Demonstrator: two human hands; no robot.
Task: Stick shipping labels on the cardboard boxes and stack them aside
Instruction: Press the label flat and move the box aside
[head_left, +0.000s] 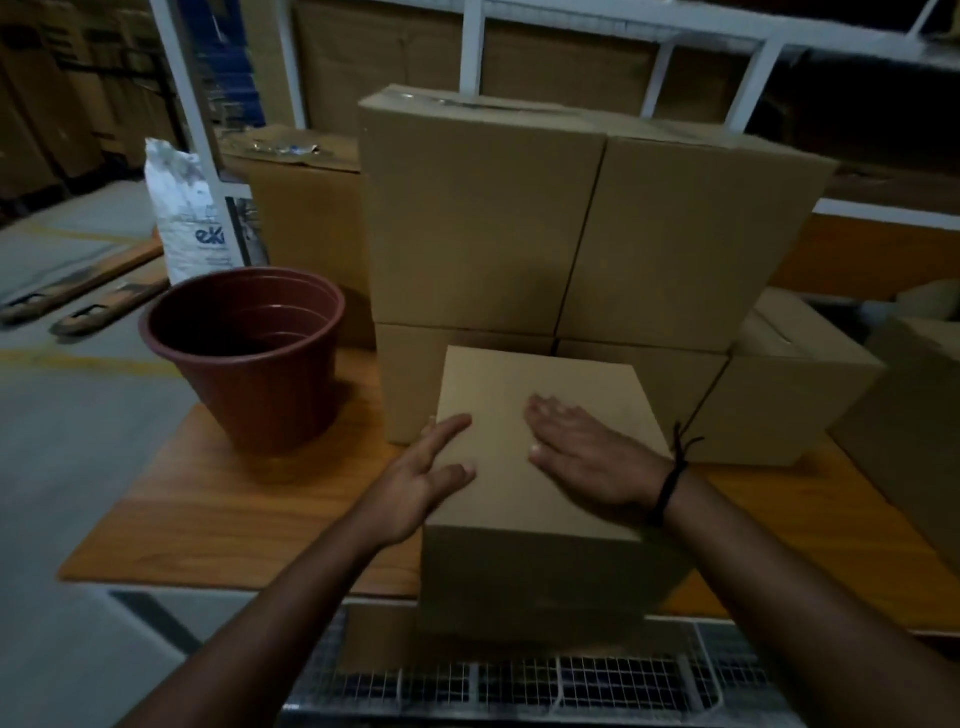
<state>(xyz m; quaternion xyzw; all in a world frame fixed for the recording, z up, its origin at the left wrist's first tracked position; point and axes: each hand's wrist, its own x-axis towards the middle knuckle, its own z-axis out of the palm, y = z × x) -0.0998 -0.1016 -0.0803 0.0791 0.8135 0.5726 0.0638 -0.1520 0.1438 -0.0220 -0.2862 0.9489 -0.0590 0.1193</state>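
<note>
— Wire mesh lies nearest, under your forearms. Where is your cardboard box?
— On the wooden table, at its near edge, before the stacked boxes. It stands upright, one face square toward you. It looks near-cubic, so I cannot tell its long axis.
— And your hands?
— Both open. Your left hand lies along the top's left edge, and your right hand is flat on top.

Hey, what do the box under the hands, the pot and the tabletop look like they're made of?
Box: matte tan cardboard, with sharp folded edges.
Pot: probably moulded plastic; reddish brown, slight sheen, stepped rings inside.
Tabletop: smooth, with orange-brown wood grain; solid wood or laminate, cannot tell.
</note>
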